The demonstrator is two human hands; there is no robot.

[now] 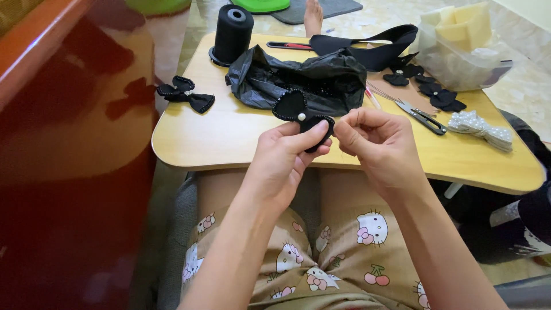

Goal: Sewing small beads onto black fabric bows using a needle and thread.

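My left hand (284,155) holds a black fabric bow (298,110) edged with small beads, a white pearl at its centre. It is lifted just above the near edge of the small wooden table (229,135). My right hand (376,140) is beside it, fingers pinched together close to the bow's right lobe; whatever it pinches is too thin to make out. Both hands hover over my lap.
On the table lie a crumpled black plastic bag (304,80), a black thread cone (232,31), a finished bow (185,93) at left, thread snips (422,116), several black fabric flowers (436,95), white pearl bows (481,129), a clear bag of yellow foam (462,43).
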